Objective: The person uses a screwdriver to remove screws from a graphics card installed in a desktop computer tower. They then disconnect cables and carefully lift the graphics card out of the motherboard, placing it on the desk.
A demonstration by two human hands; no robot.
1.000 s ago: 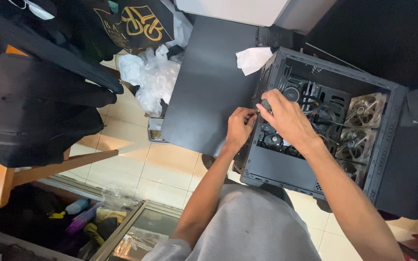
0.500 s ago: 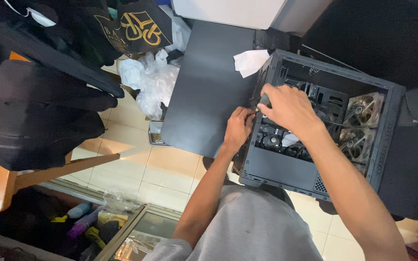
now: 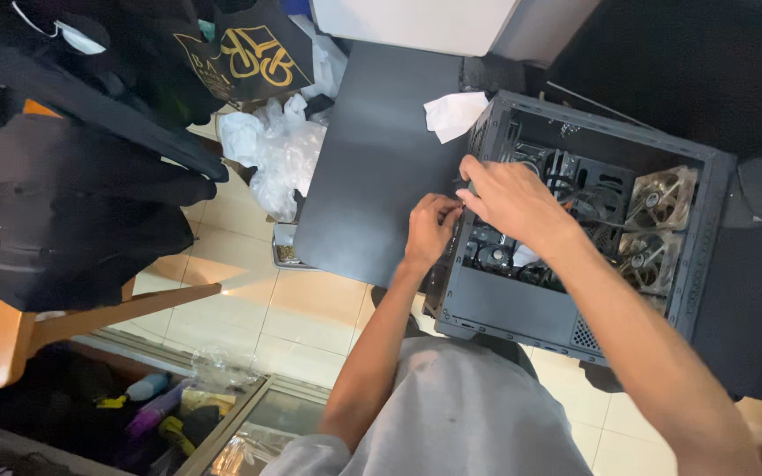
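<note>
Head view: open black metal computer case (image 3: pixel 522 310) lying on its side on pale tiled floor (image 3: pixel 310 308), interior facing up.

Left hand (image 3: pixel 432 227) at the case's left wall, fingers curled together against the edge. Right hand (image 3: pixel 509 198) just beside it, touching it fingertip to fingertip, fingers bent down over the same edge. Cannot tell whether either hand is clamped on a small part; fingertips hidden by knuckles.

Two translucent beige cooling fans (image 3: pixel 659 220) mounted at the far right wall, well apart from both hands. Black cables (image 3: pixel 588 198) looped between.

Flat dark grey side panel (image 3: pixel 372 167) lying on the floor, touching the case's left side, with crumpled white tissue (image 3: pixel 453 113) on its upper corner. Clear plastic bags (image 3: pixel 275 154) beyond it.

Judged: fine fingertip work at the left wall under way. Further handling there calls for a steady pinch and clearance from the cables.
</note>
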